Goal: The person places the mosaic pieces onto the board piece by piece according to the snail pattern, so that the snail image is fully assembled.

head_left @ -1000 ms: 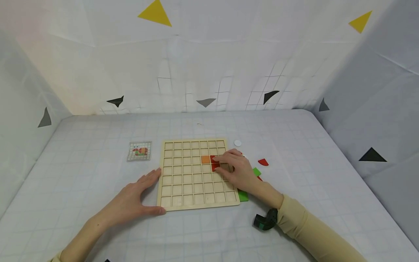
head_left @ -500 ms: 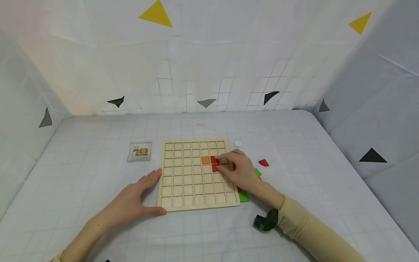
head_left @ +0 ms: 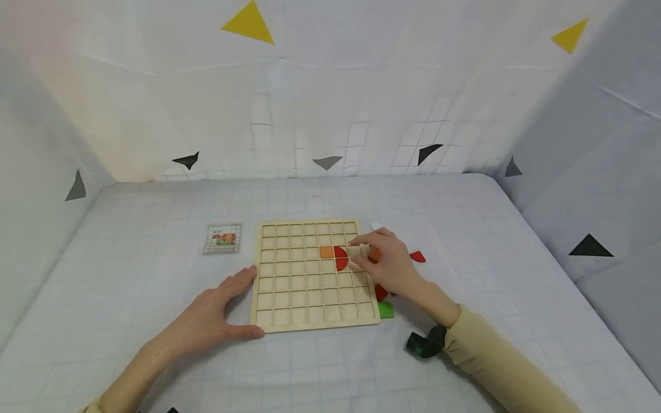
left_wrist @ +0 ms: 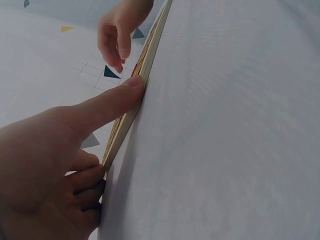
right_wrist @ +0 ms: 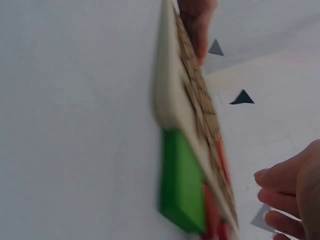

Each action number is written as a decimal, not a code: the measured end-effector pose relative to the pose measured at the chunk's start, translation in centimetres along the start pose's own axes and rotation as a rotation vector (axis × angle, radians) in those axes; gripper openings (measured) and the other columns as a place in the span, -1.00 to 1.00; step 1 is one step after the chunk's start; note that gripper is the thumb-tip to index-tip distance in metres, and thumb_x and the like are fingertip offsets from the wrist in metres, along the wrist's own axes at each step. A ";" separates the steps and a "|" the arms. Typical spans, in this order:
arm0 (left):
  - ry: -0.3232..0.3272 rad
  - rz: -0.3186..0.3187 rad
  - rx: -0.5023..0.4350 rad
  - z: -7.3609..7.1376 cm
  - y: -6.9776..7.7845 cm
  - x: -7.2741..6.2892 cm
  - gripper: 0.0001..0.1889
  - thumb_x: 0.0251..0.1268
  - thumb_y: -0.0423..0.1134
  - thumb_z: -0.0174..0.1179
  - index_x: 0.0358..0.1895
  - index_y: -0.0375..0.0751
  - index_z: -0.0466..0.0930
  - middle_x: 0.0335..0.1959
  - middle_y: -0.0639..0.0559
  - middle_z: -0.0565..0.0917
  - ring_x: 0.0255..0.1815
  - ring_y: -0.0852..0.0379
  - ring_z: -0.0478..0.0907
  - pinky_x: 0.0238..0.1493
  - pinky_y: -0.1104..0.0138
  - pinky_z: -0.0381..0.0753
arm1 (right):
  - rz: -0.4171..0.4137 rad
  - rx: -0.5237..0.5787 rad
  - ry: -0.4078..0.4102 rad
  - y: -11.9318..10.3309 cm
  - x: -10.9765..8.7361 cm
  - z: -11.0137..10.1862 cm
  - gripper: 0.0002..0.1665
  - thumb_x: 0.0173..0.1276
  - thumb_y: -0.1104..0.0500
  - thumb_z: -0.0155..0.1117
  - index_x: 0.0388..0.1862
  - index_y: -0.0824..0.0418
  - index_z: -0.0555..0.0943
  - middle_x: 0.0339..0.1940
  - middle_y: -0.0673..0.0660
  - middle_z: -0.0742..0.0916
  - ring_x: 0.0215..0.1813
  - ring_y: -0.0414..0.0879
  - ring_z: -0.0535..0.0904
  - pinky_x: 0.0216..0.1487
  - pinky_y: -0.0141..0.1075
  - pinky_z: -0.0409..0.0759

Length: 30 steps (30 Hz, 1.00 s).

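A pale wooden grid board (head_left: 304,284) lies on the table. Its cells hold an orange square tile (head_left: 327,252) and, just right of it, two red quarter-circle tiles (head_left: 341,265) forming a half disc. My left hand (head_left: 209,315) rests against the board's left side, fingertips at the edge and thumb at the near corner. Over the right part of the board is my right hand (head_left: 389,264), thumb and index finger apart with nothing between them. An orange piece (head_left: 374,254) shows behind its fingers. In the right wrist view, a green block (right_wrist: 182,180) sits beside the board's edge.
Along the board's right side lie a red piece (head_left: 381,293) and a green piece (head_left: 386,310), with a red quarter-circle (head_left: 418,256) farther right. A white disc (head_left: 377,226) is partly behind the right hand. A gridded pattern card (head_left: 223,238) lies at the left.
My right hand has let go of the red tiles and moved right, uncovering their rounded sides. My left hand stays at the board's edge.
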<state>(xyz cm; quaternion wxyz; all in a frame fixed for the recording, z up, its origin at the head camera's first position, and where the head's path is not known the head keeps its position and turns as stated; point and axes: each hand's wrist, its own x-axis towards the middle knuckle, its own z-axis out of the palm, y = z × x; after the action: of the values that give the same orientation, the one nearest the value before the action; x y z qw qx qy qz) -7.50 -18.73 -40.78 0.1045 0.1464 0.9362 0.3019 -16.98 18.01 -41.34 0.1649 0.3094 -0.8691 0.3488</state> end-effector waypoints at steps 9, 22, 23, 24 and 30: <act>-0.005 -0.002 0.002 0.2 -0.1 0.2 0.21 -0.17 0.46 0.41 0.61 0.13 0.05 0.60 0.01 0.17 0.57 -0.27 0.13 0.43 -0.28 0.14 | 0.200 0.027 -0.043 2.0 -1.4 -3.4 -0.69 0.22 0.24 0.50 -0.03 0.16 0.74 -0.14 0.04 0.78 -0.02 -0.03 0.58 -0.01 -0.01 0.58; -0.007 -0.002 -0.011 0.0 0.1 0.0 0.21 -0.16 0.43 0.42 0.60 0.07 0.07 0.60 0.00 0.17 0.57 -0.28 0.12 0.42 -0.30 0.13 | 0.138 -0.022 0.003 4.2 -3.3 -2.7 -0.71 0.16 0.23 0.55 -0.11 0.11 0.74 -0.23 -0.04 0.76 -0.12 -0.12 0.56 -0.20 -0.30 0.54; -0.007 0.000 -0.009 0.0 0.0 0.0 0.21 -0.16 0.44 0.42 0.60 0.07 0.07 0.60 -0.01 0.18 0.57 -0.28 0.12 0.42 -0.30 0.14 | 0.129 -0.030 0.010 4.3 -3.4 -2.6 -0.70 0.15 0.24 0.56 -0.12 0.11 0.74 -0.23 -0.04 0.76 -0.11 -0.12 0.56 -0.19 -0.30 0.55; -0.007 0.000 -0.007 0.1 0.0 0.1 0.21 -0.16 0.44 0.41 0.60 0.08 0.07 0.60 0.00 0.18 0.56 -0.28 0.12 0.42 -0.29 0.14 | 0.122 -0.032 0.015 4.3 -3.4 -2.5 -0.70 0.13 0.24 0.57 -0.13 0.12 0.74 -0.24 -0.04 0.76 -0.11 -0.12 0.56 -0.18 -0.29 0.56; -0.009 0.001 -0.010 0.1 0.1 0.2 0.20 -0.16 0.44 0.42 0.60 0.09 0.07 0.60 0.01 0.17 0.57 -0.29 0.11 0.43 -0.29 0.12 | 0.059 -0.052 0.029 4.4 -3.5 -2.4 -0.69 0.10 0.26 0.59 -0.15 0.15 0.73 -0.25 -0.02 0.77 -0.12 -0.10 0.56 -0.16 -0.26 0.59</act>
<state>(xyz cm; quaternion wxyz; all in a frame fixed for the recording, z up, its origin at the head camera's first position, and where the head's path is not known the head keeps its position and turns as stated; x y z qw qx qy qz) -7.60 -18.56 -40.80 0.1092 0.1475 0.9341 0.3061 -17.04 23.68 -43.62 0.1750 0.2743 -0.8842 0.3350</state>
